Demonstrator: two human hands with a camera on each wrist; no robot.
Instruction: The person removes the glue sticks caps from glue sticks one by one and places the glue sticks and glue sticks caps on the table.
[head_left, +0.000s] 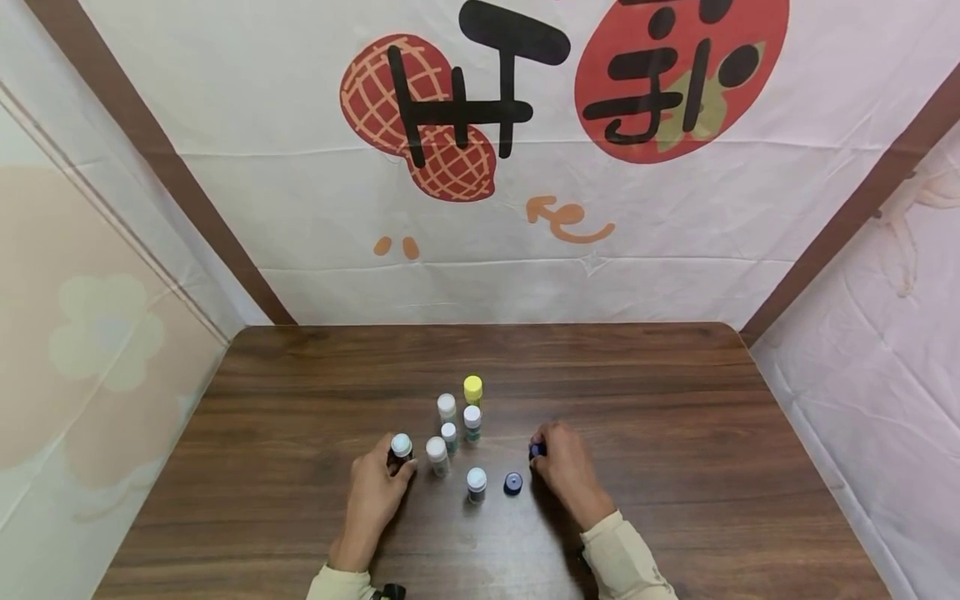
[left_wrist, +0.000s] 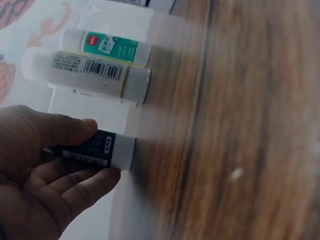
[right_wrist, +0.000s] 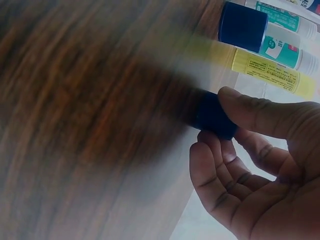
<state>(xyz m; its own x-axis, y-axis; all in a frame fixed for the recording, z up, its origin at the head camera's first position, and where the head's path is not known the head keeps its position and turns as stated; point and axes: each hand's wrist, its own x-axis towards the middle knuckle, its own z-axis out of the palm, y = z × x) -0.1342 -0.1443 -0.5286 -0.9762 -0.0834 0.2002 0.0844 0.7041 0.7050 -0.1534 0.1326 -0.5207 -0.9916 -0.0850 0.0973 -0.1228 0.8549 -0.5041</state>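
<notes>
near the front edge of the table (head_left: 675, 375), a bit left of its middle, the left hand (head_left: 372, 492) has thumb and fingers pinched round a dark glue stick (head_left: 400, 451) that stands upright, white cap on top. right hand (head_left: 566, 467) pinches a small blue cap (head_left: 536, 450) well apart to the right, so the stick's long axis is vertical, and a second blue cap (head_left: 513, 482) sits loose on the table just beside the right hand.

Dark wood table (head_left: 675, 433), printed white cloth walls (head_left: 300, 208).

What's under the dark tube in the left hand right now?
The dark glue stick stands on the bare wooden table, white cap on top. The left hand grips its body, so the fingers cover most of the label and the base's contact.
</notes>
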